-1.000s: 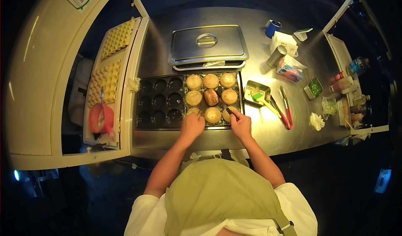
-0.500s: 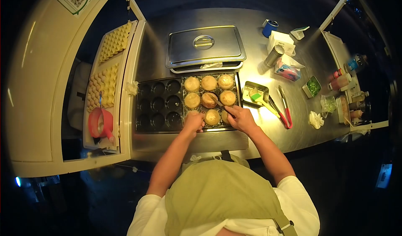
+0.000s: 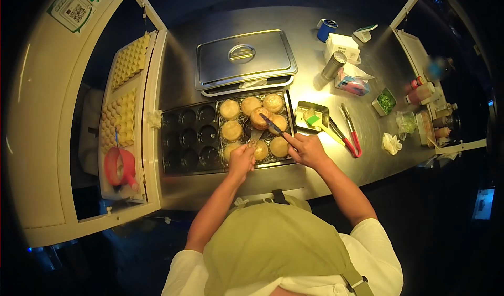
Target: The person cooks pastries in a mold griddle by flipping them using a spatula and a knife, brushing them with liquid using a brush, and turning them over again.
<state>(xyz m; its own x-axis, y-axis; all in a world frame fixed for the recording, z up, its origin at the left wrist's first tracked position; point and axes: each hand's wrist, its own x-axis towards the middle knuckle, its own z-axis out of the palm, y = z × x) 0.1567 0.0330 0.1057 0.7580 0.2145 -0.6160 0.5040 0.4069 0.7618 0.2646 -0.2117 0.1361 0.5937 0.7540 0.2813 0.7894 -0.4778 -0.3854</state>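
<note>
My left hand (image 3: 242, 160) is closed around a small metal spatula (image 3: 255, 135), its blade under a browned round cake (image 3: 259, 118). That cake is raised out of its well and overlaps its neighbours. In my right hand (image 3: 306, 150) is a narrow, dark-looking spatula (image 3: 272, 125), whose tip lies against the cake's top and right side. Several paler round cakes (image 3: 229, 109) sit in the wells of the right-hand mould pan (image 3: 287, 102). My left hand partly covers a cake in the front row.
Left of the cakes is a dark pan section (image 3: 187, 138) with bare wells. A lidded steel tray (image 3: 247, 59) stands behind. To the right are a steel dish (image 3: 312, 115) with a green-tipped brush, red-handled tongs (image 3: 352, 133) and chopped greens (image 3: 386, 103). Egg trays (image 3: 126, 107) and a pink pot (image 3: 119, 167) stand left.
The middle cake has come up out of its well, tilted, with the left spatula now under it. The view has shifted slightly, so the counter appears further left.
</note>
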